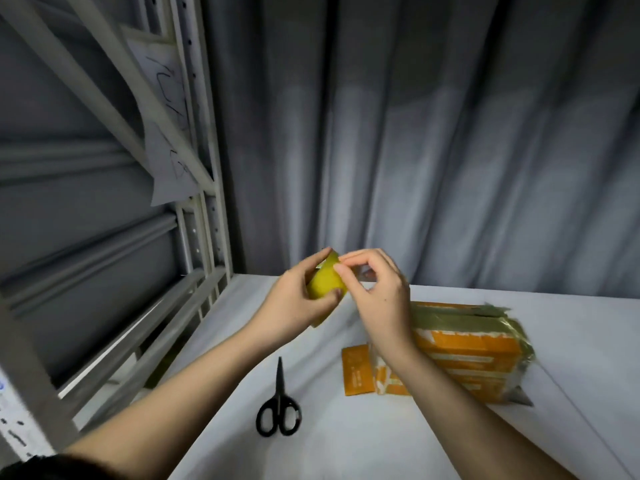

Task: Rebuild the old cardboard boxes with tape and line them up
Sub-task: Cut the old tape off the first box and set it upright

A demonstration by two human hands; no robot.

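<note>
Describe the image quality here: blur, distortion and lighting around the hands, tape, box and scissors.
Head view: wide-angle bending bows the shelf rack at left; the orange cardboard box is smeared by motion blur, as are the left hand and right hand on the yellow tape roll; the scissors read fairly crisp; lighting is dim and soft, curtain folds shaded, no harsh glare.

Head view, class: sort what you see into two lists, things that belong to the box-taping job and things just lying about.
Part of the job:
- yellow tape roll, held in the left hand while the right hand picks at it
- orange cardboard box, lying on the white table
- black scissors, closed

Just lying about:
- metal rack
- paper sheet hanging on it
- grey curtain
</note>
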